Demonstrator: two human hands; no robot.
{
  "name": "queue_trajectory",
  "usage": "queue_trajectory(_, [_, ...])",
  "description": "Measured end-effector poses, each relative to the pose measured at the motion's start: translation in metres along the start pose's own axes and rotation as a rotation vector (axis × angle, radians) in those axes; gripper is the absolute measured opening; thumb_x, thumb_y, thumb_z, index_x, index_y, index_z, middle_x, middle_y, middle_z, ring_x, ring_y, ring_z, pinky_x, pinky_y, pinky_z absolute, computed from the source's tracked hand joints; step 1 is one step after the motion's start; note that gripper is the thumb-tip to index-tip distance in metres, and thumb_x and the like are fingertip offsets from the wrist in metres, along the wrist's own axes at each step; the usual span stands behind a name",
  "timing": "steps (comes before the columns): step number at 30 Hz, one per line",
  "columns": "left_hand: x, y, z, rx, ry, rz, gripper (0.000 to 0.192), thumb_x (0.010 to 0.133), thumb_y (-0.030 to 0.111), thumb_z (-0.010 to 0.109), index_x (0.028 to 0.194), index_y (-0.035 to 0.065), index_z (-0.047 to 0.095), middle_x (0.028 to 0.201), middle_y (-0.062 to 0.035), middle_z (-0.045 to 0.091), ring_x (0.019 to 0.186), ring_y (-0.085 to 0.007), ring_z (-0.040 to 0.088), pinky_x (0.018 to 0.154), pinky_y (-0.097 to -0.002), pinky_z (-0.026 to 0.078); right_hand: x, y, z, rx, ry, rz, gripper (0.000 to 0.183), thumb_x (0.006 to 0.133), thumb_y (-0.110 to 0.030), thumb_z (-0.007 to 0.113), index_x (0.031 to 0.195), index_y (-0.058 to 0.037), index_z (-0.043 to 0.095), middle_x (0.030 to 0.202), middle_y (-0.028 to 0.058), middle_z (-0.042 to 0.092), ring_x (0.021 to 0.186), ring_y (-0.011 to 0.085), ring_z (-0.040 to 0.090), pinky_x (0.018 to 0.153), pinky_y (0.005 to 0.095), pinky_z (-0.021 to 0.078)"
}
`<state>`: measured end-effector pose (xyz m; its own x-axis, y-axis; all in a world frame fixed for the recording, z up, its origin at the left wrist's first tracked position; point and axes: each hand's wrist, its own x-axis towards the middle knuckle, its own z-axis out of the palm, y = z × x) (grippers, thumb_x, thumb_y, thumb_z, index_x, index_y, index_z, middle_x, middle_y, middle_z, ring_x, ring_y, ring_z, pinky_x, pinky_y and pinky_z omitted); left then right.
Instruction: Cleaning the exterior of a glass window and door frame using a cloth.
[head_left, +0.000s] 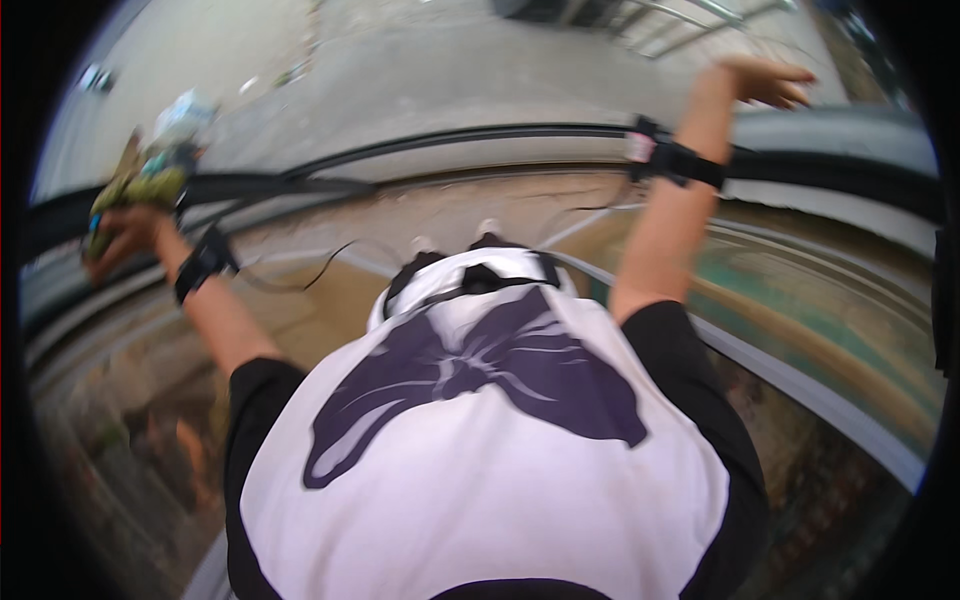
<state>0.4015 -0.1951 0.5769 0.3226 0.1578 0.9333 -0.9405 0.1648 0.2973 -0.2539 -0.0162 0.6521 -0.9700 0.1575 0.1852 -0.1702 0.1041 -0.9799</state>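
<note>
My left hand (129, 231) is at the far left, its fingers curled around a yellow-green object (154, 187), perhaps a cloth; blur hides its exact kind. Just beyond it a pale blue and white item (184, 116) shows, and I cannot tell whether the two are joined. On the upper right my right hand (769, 81) reaches out with its fingers apart and nothing in them. It hangs above a thick grey rounded bar (832, 133); contact is not clear. A black band (686, 165) with a small device circles my right wrist, and a similar band (202, 266) the left.
A dark rail (465, 139) runs across in front of me. Framed glass panels (817, 300) flank me, with pale metal edges (795, 397). Thin cables (322, 270) hang near my wrists. Beyond the rail lie grey concrete ground (450, 82) and a metal-tube frame (675, 19).
</note>
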Motion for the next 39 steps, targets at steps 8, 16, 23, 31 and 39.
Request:
queue_trajectory(8, [0.014,0.097,-0.016,-0.167,-0.155,-0.044,0.057,0.081,0.045,0.044,0.100,-0.0060,0.031,0.096,-0.0175,0.030,0.087,-0.0285,0.038,0.079,-0.0420,0.036,0.020,-0.003,-0.005,0.046,-0.045,0.036,0.082,0.083,-0.064,0.006,0.138,-0.0045,-0.003,0.143,0.0195,-0.008,0.133,0.0330,0.001,0.107,0.0439,0.0045])
queue_trajectory(16, [0.018,0.086,-0.013,-0.302,-0.195,-0.092,0.050,0.081,0.034,0.048,0.104,-0.0063,0.028,0.100,-0.0192,0.031,0.093,-0.0285,0.038,0.085,-0.0412,0.034,0.025,0.007,-0.005,-0.006,-0.061,-0.043,0.072,0.089,-0.052,0.018,0.137,-0.0004,0.005,0.143,0.0224,0.004,0.131,0.0355,0.013,0.107,0.0410,0.0116])
queue_trajectory(23, [0.010,0.069,-0.066,-0.686,-0.428,-0.145,0.040,0.082,0.028,0.057,0.101,-0.0007,0.037,0.094,-0.0124,0.041,0.086,-0.0228,0.043,0.085,-0.0391,0.037,-0.070,0.053,-0.090,0.245,-0.481,-0.170,0.035,0.086,-0.026,0.052,0.111,-0.0022,0.055,0.100,0.0088,0.059,0.091,0.0156,0.054,0.080,0.0261,0.0400])
queue_trajectory(31, [0.002,0.040,-0.168,-0.650,-1.447,0.148,0.039,0.081,0.026,0.056,0.105,-0.0010,0.041,0.098,-0.0127,0.040,0.089,-0.0237,0.040,0.078,-0.0347,0.034,-0.370,0.079,-0.156,0.141,-1.575,0.910,0.055,0.089,-0.048,0.038,0.113,-0.0015,0.054,0.107,0.0165,0.058,0.100,0.0203,0.056,0.091,0.0309,0.0408])
queue_trajectory(39, [-0.027,0.069,-0.187,-0.965,-1.843,-0.634,0.070,0.085,0.058,0.033,0.121,-0.0013,0.027,0.116,-0.0121,0.026,0.101,-0.0176,0.036,0.089,-0.0308,0.031,-0.468,0.078,-0.151,0.625,-1.732,1.162,0.059,0.087,-0.015,0.054,0.134,0.0010,0.022,0.120,0.0123,0.048,0.105,0.0097,0.047,0.083,0.0211,0.0401])
